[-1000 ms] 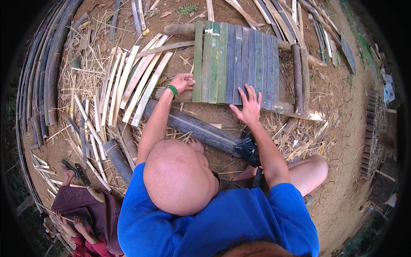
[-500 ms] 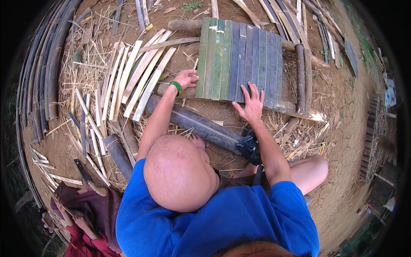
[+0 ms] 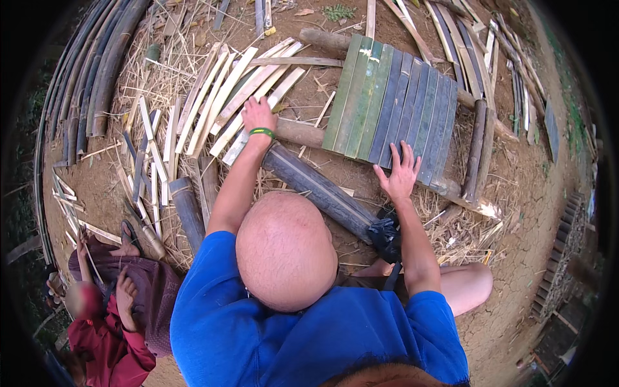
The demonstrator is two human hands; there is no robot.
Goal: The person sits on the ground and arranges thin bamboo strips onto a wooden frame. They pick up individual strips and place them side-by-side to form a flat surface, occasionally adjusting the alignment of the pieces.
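Note:
A row of split bamboo slats point(image 3: 393, 97), green at the left and dark grey toward the right, lies side by side across two round poles. On the near edge of the dark slats rests my right hand point(image 3: 400, 175), its fingers spread. My left hand point(image 3: 259, 117), with a green band at the wrist, reaches over the right side of a fan of pale bamboo strips point(image 3: 213, 97). Its fingers are apart, and I see nothing held in them. The near pole point(image 3: 300, 133) sticks out left of the slats.
A dark bamboo pole point(image 3: 319, 187) slants before my knees, beside a black plastic bag point(image 3: 385, 235). Long bamboo poles point(image 3: 106, 84) lie at the far left. Another person in a red sleeve point(image 3: 126, 351) sits at the lower left. Short logs point(image 3: 476, 148) flank the slats.
My left hand has left the left edge of the slats and moved left to the pale strips. My right hand stays on the slats' near edge. The whole view has shifted.

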